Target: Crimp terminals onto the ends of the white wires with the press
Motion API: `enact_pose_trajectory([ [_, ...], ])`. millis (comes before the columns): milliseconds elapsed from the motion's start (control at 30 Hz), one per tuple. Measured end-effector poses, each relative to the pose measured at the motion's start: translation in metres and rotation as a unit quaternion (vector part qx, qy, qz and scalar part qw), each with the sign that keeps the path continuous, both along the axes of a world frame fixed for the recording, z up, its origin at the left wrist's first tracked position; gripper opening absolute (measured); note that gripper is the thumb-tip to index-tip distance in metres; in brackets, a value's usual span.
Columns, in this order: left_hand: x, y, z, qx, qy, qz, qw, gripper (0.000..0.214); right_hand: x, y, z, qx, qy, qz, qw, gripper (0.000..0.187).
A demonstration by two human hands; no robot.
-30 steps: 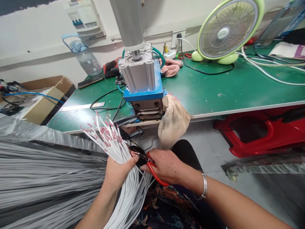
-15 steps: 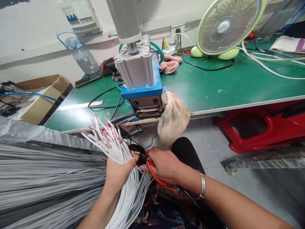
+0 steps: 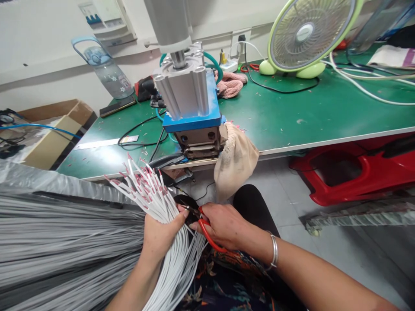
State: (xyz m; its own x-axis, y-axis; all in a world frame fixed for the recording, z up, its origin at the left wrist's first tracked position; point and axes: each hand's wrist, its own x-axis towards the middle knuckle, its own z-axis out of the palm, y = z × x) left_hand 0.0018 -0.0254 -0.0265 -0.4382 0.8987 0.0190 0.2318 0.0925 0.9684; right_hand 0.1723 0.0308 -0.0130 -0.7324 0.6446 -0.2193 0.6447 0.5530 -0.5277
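Observation:
A thick bundle of white cables (image 3: pixel 158 201) fans out at its upper end, where thin red and white wire tips show. My left hand (image 3: pixel 161 235) is wrapped round the bundle below those tips, its thumb toward the right. Close beside that thumb are the dark blades of red-handled scissors (image 3: pixel 207 233). My right hand (image 3: pixel 225 226) is closed on their handles, with the blades pointing left. Whether a cable lies between the blades I cannot tell. The lower cables curve down across my lap.
A press with a blue plate (image 3: pixel 191 123) stands at the edge of the green table (image 3: pixel 279 114), a cloth bag (image 3: pixel 236 157) hanging beside it. Many grey cables (image 3: pixel 65 246) lie at the left. A green fan (image 3: pixel 306 39) and red stool (image 3: pixel 363 172) are at the right.
The view has shifted very slightly. Both hands, the cable bundle and the scissors keep almost the same position.

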Motion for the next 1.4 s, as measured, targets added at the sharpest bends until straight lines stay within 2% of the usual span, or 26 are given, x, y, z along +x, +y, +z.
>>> enact_pose_trajectory([
  [400, -0.002, 0.000, -0.006, -0.036, 0.006, -0.006, 0.999, 0.017, 0.004, -0.002, -0.012, -0.053, 0.046, -0.017, 0.997, 0.053],
  [567, 0.000, 0.002, 0.002, -0.029, 0.036, -0.018, 0.999, 0.013, 0.007, 0.000, -0.012, -0.018, 0.026, -0.009, 0.999, 0.053],
  [667, -0.001, 0.003, 0.004, -0.015, 0.005, -0.060, 0.998, 0.013, 0.009, 0.003, -0.009, 0.009, 0.023, 0.004, 1.000, 0.053],
  [800, -0.001, 0.005, 0.000, -0.022, -0.069, -0.106, 0.992, 0.014, 0.011, 0.006, -0.006, 0.002, 0.024, 0.019, 1.000, 0.053],
  [967, -0.001, 0.007, -0.005, -0.037, -0.058, -0.056, 0.996, 0.020, 0.013, 0.005, -0.005, -0.031, 0.029, 0.009, 0.999, 0.053],
  [1067, 0.000, 0.005, -0.005, -0.042, -0.036, -0.051, 0.997, 0.019, 0.013, 0.003, -0.007, -0.043, 0.039, 0.002, 0.998, 0.054],
  [1200, 0.001, 0.003, -0.005, -0.035, -0.074, -0.060, 0.995, 0.016, 0.013, 0.002, -0.011, -0.033, 0.037, 0.008, 0.999, 0.053],
  [1400, 0.004, 0.006, -0.004, -0.041, -0.186, -0.117, 0.975, 0.019, 0.013, 0.004, -0.016, 0.015, 0.037, 0.021, 0.999, 0.050],
])
